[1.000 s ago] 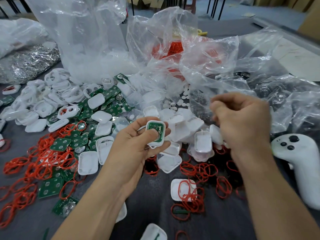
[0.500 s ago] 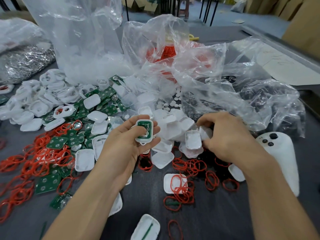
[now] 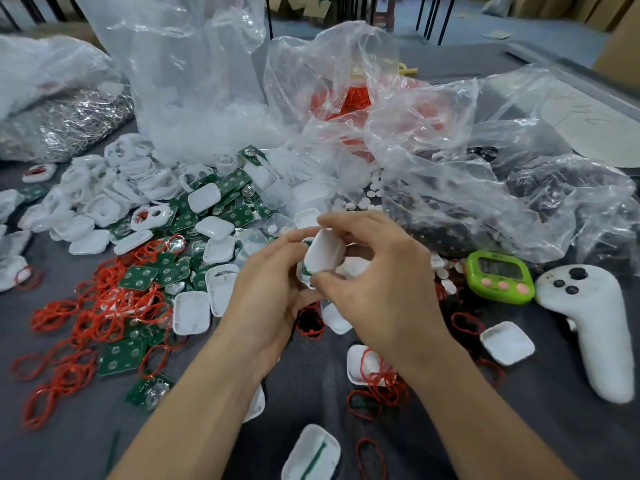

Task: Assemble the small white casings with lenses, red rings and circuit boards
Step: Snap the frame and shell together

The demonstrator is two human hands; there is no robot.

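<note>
Left hand [image 3: 266, 292] grips small white casing with green circuit board [image 3: 304, 271], fingers curled round it, above middle of dark grey tabletop [image 3: 311, 375]. Right hand [image 3: 377, 282] pinches white rounded-square plastic cover [image 3: 323, 252] between thumb and fingertips; cover tilted, touching casing. Loose red rubber rings [image 3: 86, 317] and green square boards [image 3: 138, 277] spread toward left edge. Lime-green digital timer [image 3: 498, 277] and white handheld controller [image 3: 588, 327] near right edge.

Your dark grey table [image 3: 433, 427] carries: loose red rubber rings [image 3: 86, 313], left; square green circuit boards [image 3: 121, 356] among them; small white square plastic casings [image 3: 191, 313] throughout; crumpled clear plastic bags [image 3: 450, 161], rear; lime-green digital timer [image 3: 498, 277] beside white handheld controller [image 3: 595, 327], right.
</note>
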